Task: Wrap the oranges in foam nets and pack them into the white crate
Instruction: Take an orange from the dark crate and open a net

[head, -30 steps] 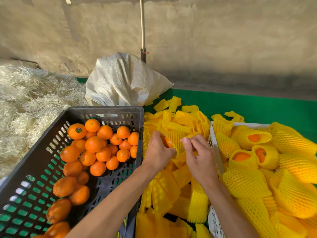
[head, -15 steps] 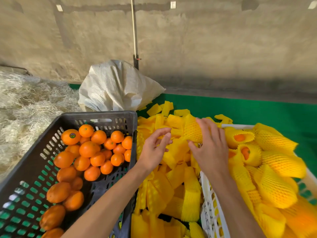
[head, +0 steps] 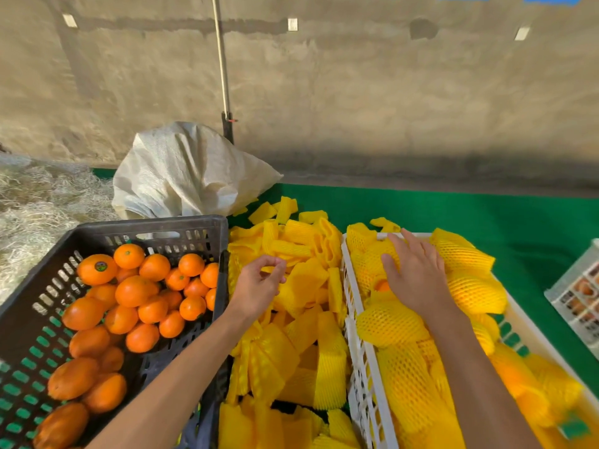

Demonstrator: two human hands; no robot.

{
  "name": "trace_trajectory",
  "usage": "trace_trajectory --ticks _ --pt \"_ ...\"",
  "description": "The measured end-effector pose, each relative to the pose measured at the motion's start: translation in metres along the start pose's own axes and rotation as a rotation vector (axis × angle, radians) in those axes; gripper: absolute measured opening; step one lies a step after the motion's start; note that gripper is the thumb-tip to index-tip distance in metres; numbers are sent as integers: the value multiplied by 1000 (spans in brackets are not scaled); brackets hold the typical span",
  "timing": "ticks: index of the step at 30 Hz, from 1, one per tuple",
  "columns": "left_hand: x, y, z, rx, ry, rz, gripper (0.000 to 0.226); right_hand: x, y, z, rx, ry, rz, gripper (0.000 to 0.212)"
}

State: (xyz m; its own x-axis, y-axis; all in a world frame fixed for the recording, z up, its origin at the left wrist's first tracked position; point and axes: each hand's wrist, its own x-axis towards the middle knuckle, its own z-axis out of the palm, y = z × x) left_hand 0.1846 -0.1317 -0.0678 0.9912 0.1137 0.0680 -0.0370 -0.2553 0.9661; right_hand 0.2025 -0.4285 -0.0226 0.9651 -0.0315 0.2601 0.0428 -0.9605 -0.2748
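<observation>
The right hand (head: 418, 275) lay flat, fingers straight and spread, on a netted orange (head: 377, 267) at the far end of the white crate (head: 363, 345), gripping nothing; a patch of bare orange skin showed just beside its thumb. The crate was already heaped with wrapped oranges (head: 390, 324) in yellow foam nets, some rising above its rim on the far side. The left hand (head: 257, 291) hovered over the loose pile of empty foam nets (head: 308, 303) that filled the gap between the two crates, its fingers loosely curled with thumb and fingertips close together, holding nothing that could be seen. Left of that pile stood the black crate (head: 155, 228), its slotted wall touching the nets, with unwrapped oranges (head: 136, 290) piled toward its far end. Behind it slumped a white woven sack (head: 188, 173), with a thin pole (head: 222, 59) rising against the concrete wall (head: 389, 92). Straw (head: 39, 202) covered the ground to the far left, and a green mat (head: 453, 215) ran under the crates. A printed box (head: 580, 296) sat at the right edge, apart from the white crate.
</observation>
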Motion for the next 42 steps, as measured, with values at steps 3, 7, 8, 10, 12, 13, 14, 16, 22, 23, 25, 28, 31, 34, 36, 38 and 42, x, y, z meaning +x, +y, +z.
trace_trajectory --ticks 3,7,8,10,12,13,14,16,22,23,25,28,31,34,36,38,42 --pt "0 0 -1 -16 6 4 20 7 -12 6 48 2 64 65" --pt "-2 2 -1 -23 29 7 15 12 -20 14 19 87 153 77" --pt "-2 3 -1 -19 28 7 15 12 -22 16 -6 85 149 77" --pt "-2 3 -1 0 19 3 17 12 -26 18 -43 97 138 79" --pt "-1 1 -1 31 -1 3 16 10 -31 17 -44 141 107 80" --pt "0 1 0 49 -13 2 15 9 -35 16 -33 172 80 78" --pt "0 0 0 73 -19 3 14 8 -41 15 -21 203 39 74" --pt "1 -1 0 119 -15 8 15 4 -58 18 3 245 -84 63" --pt "4 -4 2 114 46 -4 14 -6 -121 69 76 -144 -213 38" --pt "4 -4 3 118 53 -9 14 -6 -128 83 69 -211 -180 39" --pt "4 -5 4 122 66 -10 14 -7 -138 113 26 -309 -123 46" --pt "6 -6 4 114 59 -22 15 -3 -141 147 -76 -382 -29 55" --pt "8 -7 4 100 49 -43 16 7 -139 163 -122 -379 -10 43" --pt "10 -5 3 95 46 -51 17 12 -130 163 -91 -326 -7 29" --pt "12 -6 3 94 52 -64 16 12 -125 159 -73 -269 -33 21" --pt "12 -8 4 124 50 -96 21 10 -125 151 5 -178 -44 19" --pt "12 -6 2 186 28 -251 72 0 -132 122 455 -90 -101 21"
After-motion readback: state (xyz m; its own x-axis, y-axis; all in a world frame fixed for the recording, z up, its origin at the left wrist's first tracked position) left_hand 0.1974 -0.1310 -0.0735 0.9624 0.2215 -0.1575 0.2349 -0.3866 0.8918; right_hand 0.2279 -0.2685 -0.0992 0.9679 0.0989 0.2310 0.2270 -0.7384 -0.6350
